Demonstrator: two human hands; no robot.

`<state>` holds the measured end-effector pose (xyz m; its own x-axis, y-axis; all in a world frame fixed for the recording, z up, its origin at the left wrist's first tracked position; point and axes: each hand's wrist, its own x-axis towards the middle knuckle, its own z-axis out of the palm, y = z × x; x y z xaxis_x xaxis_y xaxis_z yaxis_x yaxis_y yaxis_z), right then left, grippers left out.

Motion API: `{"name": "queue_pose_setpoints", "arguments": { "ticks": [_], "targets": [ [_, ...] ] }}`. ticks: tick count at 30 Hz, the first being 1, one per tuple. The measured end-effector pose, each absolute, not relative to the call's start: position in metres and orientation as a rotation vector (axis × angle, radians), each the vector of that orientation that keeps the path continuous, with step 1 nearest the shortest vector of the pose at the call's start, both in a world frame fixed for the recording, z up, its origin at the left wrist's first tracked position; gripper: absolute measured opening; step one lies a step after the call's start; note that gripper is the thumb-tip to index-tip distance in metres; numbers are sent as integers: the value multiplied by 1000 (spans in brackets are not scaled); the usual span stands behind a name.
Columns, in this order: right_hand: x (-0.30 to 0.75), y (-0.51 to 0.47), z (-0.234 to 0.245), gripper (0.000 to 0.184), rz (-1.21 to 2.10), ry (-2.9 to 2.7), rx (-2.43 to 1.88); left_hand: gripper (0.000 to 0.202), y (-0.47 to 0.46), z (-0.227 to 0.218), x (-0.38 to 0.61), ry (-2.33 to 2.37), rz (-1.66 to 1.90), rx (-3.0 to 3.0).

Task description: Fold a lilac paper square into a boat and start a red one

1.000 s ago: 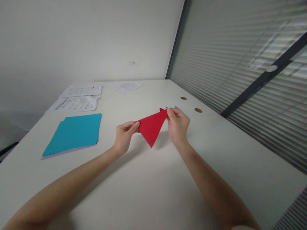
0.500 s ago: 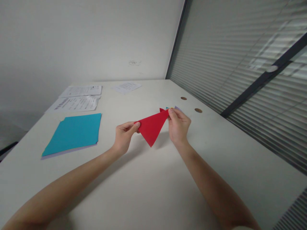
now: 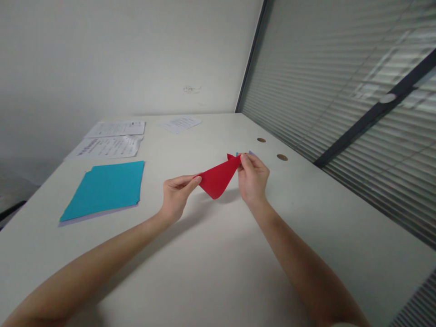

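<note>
A folded red sheet of paper (image 3: 219, 178), roughly triangular, is held up above the white table between my two hands. My left hand (image 3: 179, 193) pinches its left corner with thumb and fingers. At the upper right corner, my right hand (image 3: 252, 177) pinches it too. The lower part of the paper hangs down and curves away, so its bottom tip looks rounded. Just behind my right hand, small folded paper pieces (image 3: 231, 156) in red, blue and purple show in part; my hand and the red paper hide the rest.
On the left of the white table (image 3: 211, 272) lies a stack of coloured paper (image 3: 105, 188), blue on top. Behind it are printed sheets (image 3: 109, 146), with another printed sheet (image 3: 180, 124) near the wall. Two round brown discs (image 3: 282, 157) sit by the blinds (image 3: 340, 91) at right.
The red paper's lower tip has swung up and away, turning from a sharp point to a rounded curve. Both hands stay almost in place, still pinching the corners.
</note>
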<state>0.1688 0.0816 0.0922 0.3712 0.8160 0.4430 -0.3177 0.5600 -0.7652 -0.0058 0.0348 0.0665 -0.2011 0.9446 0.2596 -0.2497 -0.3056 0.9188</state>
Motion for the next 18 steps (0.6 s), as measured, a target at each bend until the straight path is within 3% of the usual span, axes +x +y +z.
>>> {"name": "queue_pose_setpoints", "arguments": {
  "ticks": [18],
  "targets": [
    [167,80,92,24,781,-929,-683,19,37,64,-9,918,1666,1123]
  ]
}}
